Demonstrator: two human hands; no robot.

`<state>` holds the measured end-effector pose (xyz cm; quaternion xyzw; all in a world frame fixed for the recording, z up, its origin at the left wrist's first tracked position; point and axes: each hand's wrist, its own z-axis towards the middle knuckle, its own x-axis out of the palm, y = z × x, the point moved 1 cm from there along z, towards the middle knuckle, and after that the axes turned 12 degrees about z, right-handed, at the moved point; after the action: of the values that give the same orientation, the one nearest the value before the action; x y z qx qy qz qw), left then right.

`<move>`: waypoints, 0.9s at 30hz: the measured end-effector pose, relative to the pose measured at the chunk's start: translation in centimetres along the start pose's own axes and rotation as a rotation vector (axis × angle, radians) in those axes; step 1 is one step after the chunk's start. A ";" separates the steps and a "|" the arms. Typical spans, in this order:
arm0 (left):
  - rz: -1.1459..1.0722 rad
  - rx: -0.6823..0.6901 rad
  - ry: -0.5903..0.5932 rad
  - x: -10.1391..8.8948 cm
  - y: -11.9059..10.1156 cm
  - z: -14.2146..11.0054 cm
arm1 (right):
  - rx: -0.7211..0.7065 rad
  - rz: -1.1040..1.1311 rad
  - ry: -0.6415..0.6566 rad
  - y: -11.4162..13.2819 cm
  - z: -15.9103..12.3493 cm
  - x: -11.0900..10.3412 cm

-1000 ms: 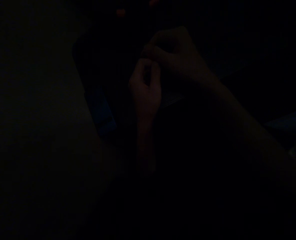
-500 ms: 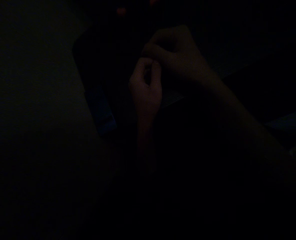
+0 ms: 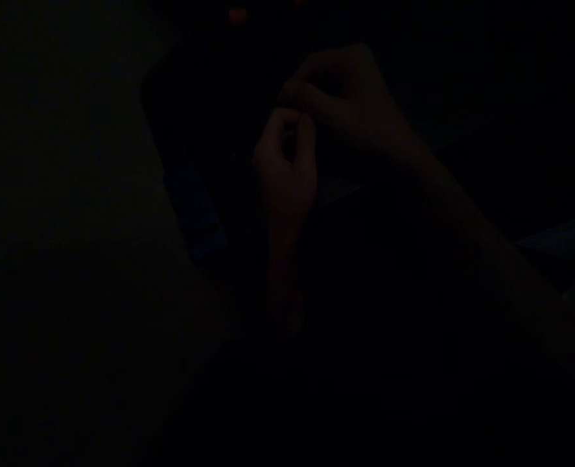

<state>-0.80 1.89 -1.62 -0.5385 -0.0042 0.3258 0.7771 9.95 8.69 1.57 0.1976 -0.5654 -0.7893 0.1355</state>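
Note:
The view is very dark. My left hand [image 3: 287, 159] is closed, thumb and forefinger curled together in a pinch. Just above it and to the right, my right hand [image 3: 340, 94] is closed in a similar pinch, its fingertips meeting or nearly meeting those of the left. Whatever lies between the fingers is too small or too dark to make out. Both hands are over a dark surface [image 3: 209, 110] with a rounded corner at the left.
A blue flat rectangular object [image 3: 196, 214] lies by the left edge of the dark surface. A dim orange spot [image 3: 237, 16] shows at the top. A paler area [image 3: 63, 130] fills the left side, and a faint bluish strip [image 3: 559, 233] shows at the right.
The picture has become darker. Both hands have shifted very slightly up and to the right in the view, and their pinched pose is the same.

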 end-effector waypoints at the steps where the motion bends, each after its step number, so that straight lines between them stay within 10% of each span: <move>1: 0.005 -0.002 -0.002 0.0 0.0 0.0 | -0.005 -0.002 -0.001 -0.1 0.0 0.0; 27: 0.047 -0.014 0.003 0.0 -0.2 -0.1 | -0.065 0.045 -0.004 -0.6 0.1 0.0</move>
<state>-0.68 1.74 -1.51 -0.5443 0.0073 0.3432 0.7654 9.91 9.00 1.08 0.1787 -0.5440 -0.8044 0.1585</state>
